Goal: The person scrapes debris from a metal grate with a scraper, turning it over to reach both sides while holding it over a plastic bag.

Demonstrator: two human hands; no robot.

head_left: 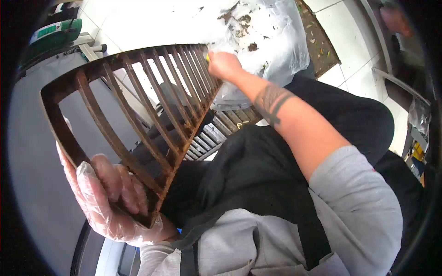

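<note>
A long rusty metal drain grate (pixel 123 108) with slanting bars is lifted up and tilted across the left half of the head view. My left hand (pixel 108 195), in a clear plastic glove, has its fingers wrapped round the grate's near end. At the far end, my right hand (pixel 224 66) is bare and closed in a fist. A small yellow bit shows at its fingers, but what it belongs to is hidden. Just beyond that fist lies a whitish plastic bag (pixel 281 41) with dark clumps of dirt (pixel 252 47) on it.
Below the raised grate, a slatted metal floor grating (pixel 224 123) shows between my legs. A grey panel (pixel 34 138) stands along the left, with a green container (pixel 69 31) behind it. At the upper right is a dirt-filled strip (pixel 324 50) in the white tiles (pixel 350 34).
</note>
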